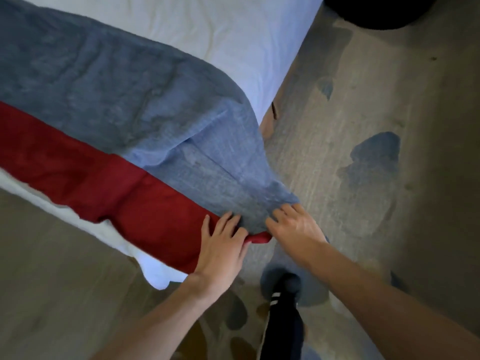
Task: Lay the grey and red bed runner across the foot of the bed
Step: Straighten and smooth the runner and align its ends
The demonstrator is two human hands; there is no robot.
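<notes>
Fabric of the bed runner (117, 94) stretches slantwise across the white bed (220, 29), grey for most of its width with a red band along the nearer edge. Its end spills off the mattress corner and is drawn down to a narrow, gathered point just above the floor. The grey part is rumpled, with a deep fold where it leaves the bed.

Both of the person's hands meet at that hanging end. The left hand (220, 245) lies flat where red meets grey, its fingers straight and a little spread, the thumb beside the curled red edge. The right hand (293, 227) is just beside it on the grey tip, fingers (285, 211) bent and bunching the cloth, which pulls taut towards them.

Below is a beige carpet (389, 100) blotched with dark blue-grey shapes. A foot (284, 287) in dark, white-striped wear stands between the forearms. A dark rounded object (376, 11) sits at the top right corner.
</notes>
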